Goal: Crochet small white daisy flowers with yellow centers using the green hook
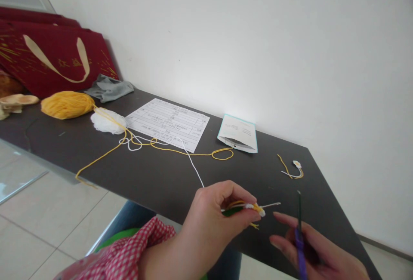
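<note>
My left hand (219,215) is closed, pinching a small crochet piece (260,210) of white and yellow yarn between thumb and fingertips. A crochet hook (271,205) lies in the same grip; its thin metal tip points right, and a bit of green handle shows under the fingers. In my right hand (319,245) a slim tool with a purple handle (300,250) and narrow dark shaft stands nearly upright; its exact kind is unclear. The right thumb and index finger are spread, just right of the hook's tip. White yarn (194,166) runs back from the left hand.
Yellow yarn (67,104) and white yarn balls (108,121) sit at the left, loose strands crossing the dark table (155,176). Behind lie a printed sheet (171,121) and a white pouch (238,131). A small crocheted piece (297,164) rests right; red bags (61,56) stand far left.
</note>
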`<state>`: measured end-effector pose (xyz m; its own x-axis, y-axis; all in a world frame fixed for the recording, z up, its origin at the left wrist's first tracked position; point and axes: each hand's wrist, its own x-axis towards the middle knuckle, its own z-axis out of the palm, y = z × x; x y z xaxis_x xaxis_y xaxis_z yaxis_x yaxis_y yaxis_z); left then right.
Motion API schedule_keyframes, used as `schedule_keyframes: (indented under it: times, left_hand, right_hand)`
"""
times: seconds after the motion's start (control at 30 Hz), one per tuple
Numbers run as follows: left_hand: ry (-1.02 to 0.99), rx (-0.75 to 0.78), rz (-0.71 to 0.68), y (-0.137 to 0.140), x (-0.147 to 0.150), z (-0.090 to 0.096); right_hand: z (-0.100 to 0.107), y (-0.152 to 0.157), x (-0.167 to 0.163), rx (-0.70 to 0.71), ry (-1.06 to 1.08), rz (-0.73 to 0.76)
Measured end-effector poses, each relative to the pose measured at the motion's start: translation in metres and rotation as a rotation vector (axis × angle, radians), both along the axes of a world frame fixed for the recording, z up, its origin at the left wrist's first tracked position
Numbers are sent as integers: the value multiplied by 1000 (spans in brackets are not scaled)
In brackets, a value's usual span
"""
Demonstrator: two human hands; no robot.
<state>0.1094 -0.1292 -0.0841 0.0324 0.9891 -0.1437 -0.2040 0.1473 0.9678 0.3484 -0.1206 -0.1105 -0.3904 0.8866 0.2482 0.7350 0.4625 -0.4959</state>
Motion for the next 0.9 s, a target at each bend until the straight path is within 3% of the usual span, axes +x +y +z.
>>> schedule_keyframes:
  times: [0.07, 0.17, 0.33, 0.53, 0.7, 0.9]
  left_hand:
    - [-64, -23, 17, 3, -1, 2]
    - [-184, -50, 41, 9, -5, 6]
    - [-365, -20, 84, 20, -11, 6]
    - [-428, 7, 91, 34, -16, 10]
    - [-452, 90, 83, 50, -24, 42]
    - [-603, 203, -35, 72, -24, 89]
  right_hand:
    - [-8, 17, 8, -237, 58, -171]
    - [-19, 45, 14, -300, 68, -185]
    - [-27, 68, 16, -276, 28, -221]
    - [-36, 77, 17, -124, -18, -309]
    - [-50, 91, 22, -28, 9, -251]
    - [-60, 106, 38, 5, 2, -70]
